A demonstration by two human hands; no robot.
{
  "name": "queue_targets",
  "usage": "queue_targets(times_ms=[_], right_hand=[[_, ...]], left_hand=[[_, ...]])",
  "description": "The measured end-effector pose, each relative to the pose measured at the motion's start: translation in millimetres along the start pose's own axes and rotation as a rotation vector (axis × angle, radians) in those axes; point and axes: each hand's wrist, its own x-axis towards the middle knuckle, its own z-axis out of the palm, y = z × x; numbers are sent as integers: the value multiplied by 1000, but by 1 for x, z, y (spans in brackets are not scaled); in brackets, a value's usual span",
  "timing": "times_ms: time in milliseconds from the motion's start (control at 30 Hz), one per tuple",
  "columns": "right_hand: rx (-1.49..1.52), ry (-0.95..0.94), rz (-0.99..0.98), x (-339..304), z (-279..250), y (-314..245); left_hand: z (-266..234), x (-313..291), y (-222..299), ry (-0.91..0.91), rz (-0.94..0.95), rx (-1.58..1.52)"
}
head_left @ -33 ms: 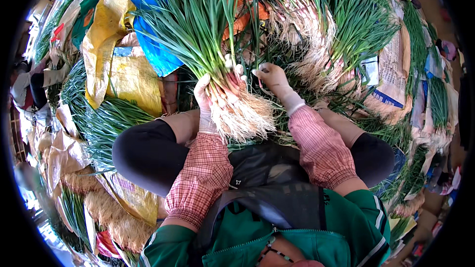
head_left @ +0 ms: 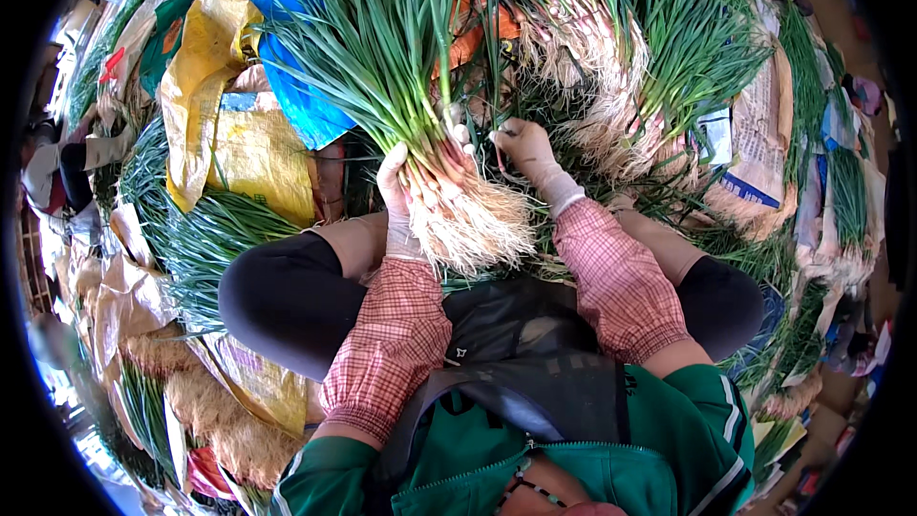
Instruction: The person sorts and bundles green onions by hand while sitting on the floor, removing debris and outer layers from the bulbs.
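- Grasping firmly with the left hand [head_left: 394,177] a thick bunch of green plants [head_left: 447,182], just above the centre of the frame.
- Gripping it around the pale stems, with thumb at their left edge and with fingertips [head_left: 462,134] showing at their right edge.
- Slanting along its long axis across the picture: from the grip toward the upper left with the leaves, toward the lower right with the loose, pale roots.
- Nearest to the stems: the left hand, in full contact; next, the right hand [head_left: 525,145], to the right of the bunch, near the left fingertips but apart from the stems.
- Bending the right fingers inward, almost closed, beside a thin strand [head_left: 501,162]; cannot tell about a pinch on it.
- Lying in the upper right of the frame: one rooted bunch [head_left: 583,38] and, just beside it, another leafy bunch [head_left: 702,53], both with roots toward the bottom of the picture.
- Lying in the upper left: a blue sheet [head_left: 310,96] and, next to it, a yellow sack [head_left: 272,153].
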Motion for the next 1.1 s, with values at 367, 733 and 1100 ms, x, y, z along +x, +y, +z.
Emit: queue_targets(times_ms=[367, 733, 1100], right_hand=[[512, 145, -66, -3, -26, -36], [783, -216, 58, -16, -9, -62], [846, -193, 202, 10, 1, -73]], left_hand=[[-19, 7, -12, 130, -134, 131], [-30, 6, -10, 212, -198, 213], [-28, 20, -7, 275, -140, 306]])
